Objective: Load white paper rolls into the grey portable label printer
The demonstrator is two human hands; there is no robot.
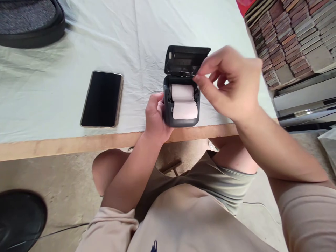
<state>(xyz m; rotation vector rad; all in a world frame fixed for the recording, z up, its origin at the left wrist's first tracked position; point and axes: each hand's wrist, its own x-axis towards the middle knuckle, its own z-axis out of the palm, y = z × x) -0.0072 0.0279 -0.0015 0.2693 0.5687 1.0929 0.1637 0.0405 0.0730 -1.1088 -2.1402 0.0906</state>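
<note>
A small black portable label printer (183, 123) is held near the table's front edge, its lid (187, 56) raised on a rear hinge. Inside sits a roll of white paper (182, 92), and the loose end of the paper lies over the front of the compartment. My left hand (156, 113) is wrapped around the printer's left side, its fingers partly hidden behind the body. My right hand (228, 82) is at the compartment's upper right corner by the hinge, thumb and forefinger pinched together. Whatever may be between those fingertips is too small to make out.
A dark-screened phone (102, 99) lies left of the printer on the pale table cloth (139, 31). At the far left stands a black foam-lined case (31, 38). Stacked bricks (294, 38) are beyond the table's right side. A black round stool (22, 220) is on the floor.
</note>
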